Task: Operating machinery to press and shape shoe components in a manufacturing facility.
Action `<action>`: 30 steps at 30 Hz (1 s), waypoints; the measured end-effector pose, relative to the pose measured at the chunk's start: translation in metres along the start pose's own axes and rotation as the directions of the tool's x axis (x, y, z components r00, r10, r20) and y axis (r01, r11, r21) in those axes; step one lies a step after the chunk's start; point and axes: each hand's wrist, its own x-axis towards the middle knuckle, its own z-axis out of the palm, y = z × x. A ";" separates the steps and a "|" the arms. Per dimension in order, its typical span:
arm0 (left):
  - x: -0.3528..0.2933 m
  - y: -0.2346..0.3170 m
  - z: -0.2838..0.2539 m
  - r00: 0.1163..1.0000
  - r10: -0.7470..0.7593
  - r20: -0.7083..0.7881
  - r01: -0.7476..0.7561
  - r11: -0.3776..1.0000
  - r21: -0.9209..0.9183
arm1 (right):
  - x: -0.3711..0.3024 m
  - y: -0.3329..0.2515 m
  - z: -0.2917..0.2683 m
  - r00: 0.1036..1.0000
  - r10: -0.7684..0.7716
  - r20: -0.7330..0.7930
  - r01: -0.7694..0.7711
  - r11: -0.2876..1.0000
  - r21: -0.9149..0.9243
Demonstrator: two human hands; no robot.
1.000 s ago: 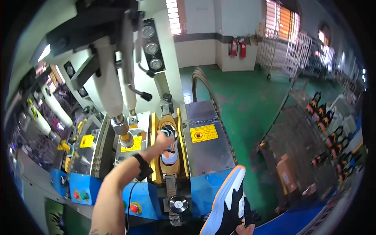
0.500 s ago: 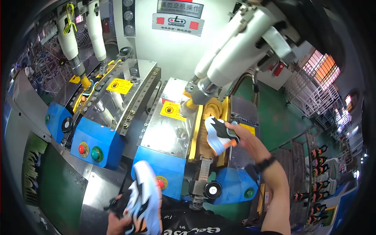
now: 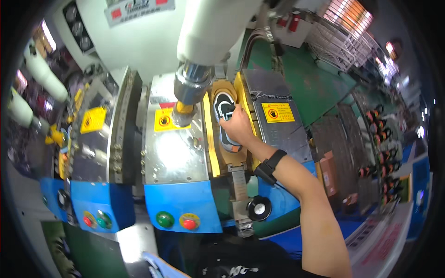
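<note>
Factory machinery fills the view: a blue-fronted press (image 3: 181,204) with steel top plates, yellow warning stickers and a thick white ram (image 3: 211,28) hanging over it. Green floor and wire racks of shoes (image 3: 384,139) lie off to the right. Between two yellow side walls, in the press's slot (image 3: 211,139), sits a black-and-white sneaker (image 3: 225,109), toe pointing away from the person. The right hand (image 3: 237,127), a black band on its wrist, rests on the shoe's middle with fingers curled down around it, gripping. The left hand is out of view; a pale-blue shoe tip (image 3: 157,264) shows at the lower edge
</note>
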 end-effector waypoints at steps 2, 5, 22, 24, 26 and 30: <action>0.027 0.018 0.013 0.984 0.169 0.062 -0.179 0.955 0.238 | -0.007 -0.021 -0.017 1.000 0.007 -0.002 -0.007 1.000 -0.005; 0.059 0.027 0.020 0.984 0.049 -0.174 -0.051 0.999 -0.007 | -0.056 -0.059 -0.041 0.999 0.038 -0.034 -0.039 0.999 -0.017; 0.084 0.039 -0.032 0.996 0.079 -0.047 -0.083 0.994 -0.076 | -0.366 -0.170 0.033 0.412 -0.752 0.514 0.752 0.599 0.275; 0.067 0.029 -0.041 0.984 0.067 -0.163 -0.078 0.995 -0.062 | -0.391 -0.160 0.037 0.267 -0.713 0.648 0.686 0.613 0.392; 0.044 0.016 -0.053 0.982 0.113 -0.150 -0.131 0.984 -0.118 | -0.415 -0.150 0.047 0.039 -0.694 0.719 0.604 0.589 0.537; 0.010 -0.021 -0.094 0.947 0.166 -0.276 -0.230 0.949 -0.218 | -0.457 -0.140 0.076 -0.011 -0.880 0.474 0.595 0.376 0.710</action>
